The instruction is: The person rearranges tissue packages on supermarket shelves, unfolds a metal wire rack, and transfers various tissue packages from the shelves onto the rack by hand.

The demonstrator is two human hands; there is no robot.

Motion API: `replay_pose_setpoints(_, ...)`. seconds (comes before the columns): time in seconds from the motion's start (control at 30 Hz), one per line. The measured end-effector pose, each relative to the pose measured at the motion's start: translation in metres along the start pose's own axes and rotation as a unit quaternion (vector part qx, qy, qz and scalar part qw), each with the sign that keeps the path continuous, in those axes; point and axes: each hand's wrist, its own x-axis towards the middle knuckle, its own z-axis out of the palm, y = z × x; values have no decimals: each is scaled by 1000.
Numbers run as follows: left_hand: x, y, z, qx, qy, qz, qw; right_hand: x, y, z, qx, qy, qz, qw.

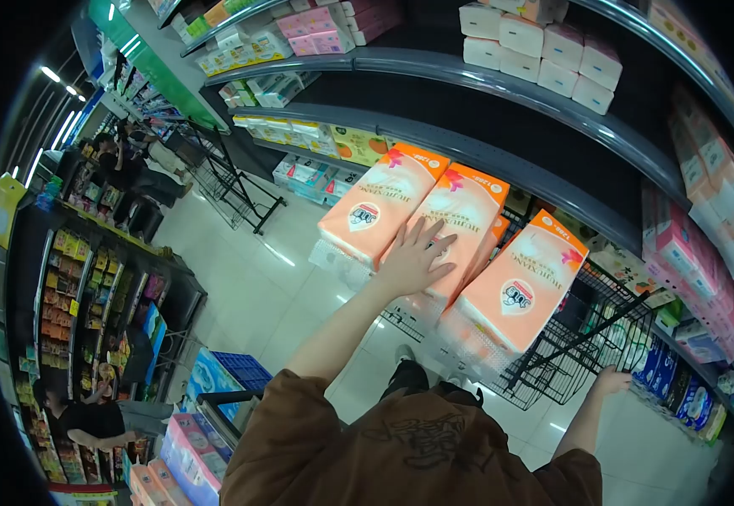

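Three large orange-and-white tissue packs lie side by side on a black wire cart (553, 358): a left pack (384, 198), a middle pack (461, 211) and a right pack (523, 282). My left hand (422, 257) rests with fingers spread on the middle pack, near its left edge, and holds nothing. Below the right pack, my right hand (612, 381) is at the cart's right side, by its wire edge; its fingers look curled, but what they hold is too small to make out. Clear plastic wrap hangs at the packs' near ends.
Dark shelves (485, 80) with tissue packs (540, 51) curve across the back and right. Another wire cart (228, 190) stands in the aisle at left. People (97, 417) are by the left shelving. Boxed tissue packs (194, 455) sit at the lower left.
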Motion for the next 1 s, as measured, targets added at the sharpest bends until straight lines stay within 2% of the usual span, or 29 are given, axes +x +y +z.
replay_pose_setpoints(0.03, 1, 1, 1, 7, 1, 0, 1000, -2, 5, -1, -26, 21, -28, 999)
replay_pose_setpoints(0.1, 2, 2, 12, -55, 64, 33, 996, -6, 10, 0, -67, 63, -88, 992)
replay_pose_setpoints(0.2, -15, 25, -28, -144, 146, 58, 977, 3, 39, 27, 45, -5, -73, 996)
replay_pose_setpoints(0.23, -33, 31, -31, -160, 172, 39, 971, 6, 43, 23, 87, -29, -73, 993)
replay_pose_setpoints(0.33, -111, 45, -11, -171, 217, -36, 960, 16, 45, 41, 50, 2, -87, 995)
replay_pose_setpoints(0.4, -184, 36, 40, -176, 208, -183, 944, 6, 35, 29, 1, 51, -92, 994)
replay_pose_setpoints(0.43, -218, 37, 59, -244, 180, -319, 898, 4, 33, 28, 6, 46, -79, 996)
replay_pose_setpoints(0.47, -260, 38, 85, -307, 147, -444, 829, 5, 31, 27, 12, 43, -66, 997)
replay_pose_setpoints(0.5, -349, 19, 172, -296, 118, -496, 808, 6, 27, 27, 19, 40, -51, 998)
replay_pose_setpoints(0.53, -431, 15, 225, -282, -26, -616, 735, 5, 22, 27, 2, 77, -63, 995)
replay_pose_setpoints(0.57, -496, 34, 225, -246, -158, -652, 700, 4, 22, 22, 9, 36, -55, 998)
replay_pose_setpoints(0.63, -566, 61, 210, -177, -326, -677, 636, 6, 19, 7, 27, -36, -34, 998)
replay_pose_setpoints(0.67, -588, 67, 204, -180, -344, -691, 609, 13, 42, 26, 83, 2, -78, 993)
replay_pose_setpoints(0.73, -607, 65, 201, -230, -317, -734, 555, -18, 22, -17, 72, -13, 39, 997)
replay_pose_setpoints(0.8, -606, 42, 213, -337, -222, -785, 470, -77, 46, -39, -142, 17, -140, 980)
replay_pose_setpoints(0.83, -604, 32, 210, -388, -172, -803, 419, -94, 117, 13, -75, 19, -110, 991)
replay_pose_setpoints(0.87, -601, 11, 221, -366, -183, -776, 480, -128, 177, 58, -85, -37, -109, 990)
replay_pose_setpoints(0.93, -579, -28, 229, -331, -230, -701, 588, -220, 133, 3, -82, -339, -83, 934)
replay_pose_setpoints(0.97, -556, -46, 232, -284, -206, -673, 651, -263, 115, -7, -62, -457, -66, 885)
replay_pose_setpoints(1.0, -535, -65, 230, -334, -148, -671, 645, -301, 91, -13, -33, -551, -49, 832)
